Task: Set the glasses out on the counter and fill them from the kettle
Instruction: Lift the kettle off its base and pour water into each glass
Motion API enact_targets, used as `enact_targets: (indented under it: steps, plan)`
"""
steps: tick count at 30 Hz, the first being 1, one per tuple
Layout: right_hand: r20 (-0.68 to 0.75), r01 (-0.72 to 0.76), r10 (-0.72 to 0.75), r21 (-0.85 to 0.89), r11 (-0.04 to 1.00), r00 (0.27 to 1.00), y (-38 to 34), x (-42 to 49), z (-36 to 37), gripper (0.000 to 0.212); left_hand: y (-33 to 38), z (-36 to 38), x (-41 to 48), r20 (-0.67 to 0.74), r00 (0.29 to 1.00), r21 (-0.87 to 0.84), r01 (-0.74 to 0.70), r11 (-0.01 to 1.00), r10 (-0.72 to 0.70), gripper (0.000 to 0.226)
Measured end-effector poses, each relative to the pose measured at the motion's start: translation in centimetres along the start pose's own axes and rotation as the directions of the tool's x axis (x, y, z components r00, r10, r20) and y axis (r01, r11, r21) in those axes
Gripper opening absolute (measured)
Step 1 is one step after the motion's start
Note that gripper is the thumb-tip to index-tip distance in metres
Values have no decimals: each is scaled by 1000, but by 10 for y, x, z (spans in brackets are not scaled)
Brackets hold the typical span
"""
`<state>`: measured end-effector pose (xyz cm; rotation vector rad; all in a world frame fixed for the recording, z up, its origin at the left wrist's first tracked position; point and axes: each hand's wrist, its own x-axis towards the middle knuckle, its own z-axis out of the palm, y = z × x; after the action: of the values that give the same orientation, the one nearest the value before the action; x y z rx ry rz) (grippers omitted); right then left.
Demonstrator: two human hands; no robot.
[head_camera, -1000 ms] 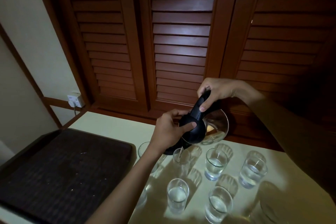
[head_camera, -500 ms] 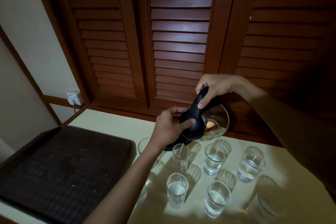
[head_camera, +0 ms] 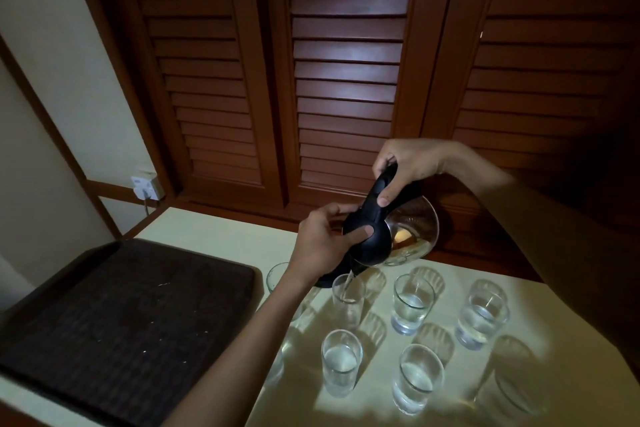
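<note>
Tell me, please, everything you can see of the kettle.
The kettle has a black handle and lid and a clear, shiny body. Held above the counter, it is tipped steeply, spout down, pouring a thin stream into a glass. The right hand grips its handle; the left hand holds its lid.

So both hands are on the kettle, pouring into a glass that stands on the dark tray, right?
Not quite: in the head view the glass stands on the pale counter, beside the dark tray. The left hand and right hand do hold the pouring kettle.
</note>
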<state>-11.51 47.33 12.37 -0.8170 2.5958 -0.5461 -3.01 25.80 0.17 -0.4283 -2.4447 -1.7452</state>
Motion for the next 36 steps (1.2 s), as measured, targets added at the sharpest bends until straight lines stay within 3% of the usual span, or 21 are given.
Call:
enact_targets:
  steps: [19, 27, 36]
  plan:
    - [8, -25, 25, 11, 1000, 1000, -2, -7, 1, 50, -1, 5, 1, 9, 1000, -41, 22, 999, -21, 47]
    - [5, -32, 32, 28, 999, 999, 0, -8, 2, 31, -2, 6, 1, 21, 1000, -35, 18, 999, -17, 48]
    - [14, -35, 35, 23, 999, 999, 0, -5, 2, 35, -2, 4, 1, 25, 1000, -29, 19, 999, -18, 50]
